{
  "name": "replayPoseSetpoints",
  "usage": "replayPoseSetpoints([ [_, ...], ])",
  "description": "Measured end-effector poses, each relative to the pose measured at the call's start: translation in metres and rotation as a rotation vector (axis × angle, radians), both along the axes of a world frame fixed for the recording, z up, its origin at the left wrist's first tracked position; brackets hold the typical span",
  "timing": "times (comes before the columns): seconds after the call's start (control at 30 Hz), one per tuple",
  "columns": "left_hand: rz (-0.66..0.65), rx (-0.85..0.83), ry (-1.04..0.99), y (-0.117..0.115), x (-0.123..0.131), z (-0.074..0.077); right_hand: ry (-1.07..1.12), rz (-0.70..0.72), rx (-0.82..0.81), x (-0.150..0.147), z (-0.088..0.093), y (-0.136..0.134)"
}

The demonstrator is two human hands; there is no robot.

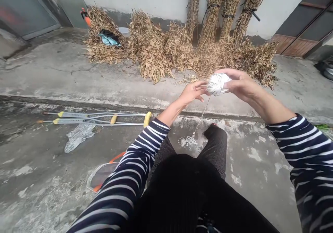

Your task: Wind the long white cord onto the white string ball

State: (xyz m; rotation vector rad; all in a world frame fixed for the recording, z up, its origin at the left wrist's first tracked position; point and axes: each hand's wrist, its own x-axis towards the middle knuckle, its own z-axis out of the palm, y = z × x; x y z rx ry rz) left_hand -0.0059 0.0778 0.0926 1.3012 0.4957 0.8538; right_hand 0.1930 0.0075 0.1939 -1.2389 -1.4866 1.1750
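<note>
A ball of white string (218, 84) is held up in front of me, over the step edge. My right hand (240, 82) grips it from the right, fingers over the top and thumb against the near side. At the ball's left side is my left hand (193, 92), its fingertips against the ball where the strand comes off. Its fingers are bent round, though their exact hold on the string is hard to make out. From there a strand (198, 124) hangs down to a loose tangle of white string (188, 141) on the ground between my feet.
Dried plant stalks (156, 49) lie heaped along the wall, with tied bundles (212, 14) standing upright behind. A pair of crutches (104, 119) lies left of me by the step (78, 100), near a clear plastic bag (79, 135) and an orange-edged mesh item (102, 175).
</note>
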Motion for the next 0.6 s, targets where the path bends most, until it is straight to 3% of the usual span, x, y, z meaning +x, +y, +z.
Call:
replayPoseSetpoints([
  [0.13, 0.174, 0.094, 0.041, 0.002, 0.019, 0.010, 0.058, -0.007, -0.017, -0.009, 0.002, 0.003],
  [0.27, 0.216, 0.164, 0.094, 0.009, 0.026, 0.012, 0.109, 0.011, -0.045, -0.013, 0.005, 0.004],
  [0.43, 0.137, 0.211, 0.119, 0.013, 0.021, 0.014, 0.141, -0.024, -0.102, -0.007, 0.014, 0.007],
  [0.6, -0.014, 0.179, -0.028, 0.009, 0.020, 0.007, 0.134, -0.056, 0.003, 0.006, 0.030, 0.014],
])
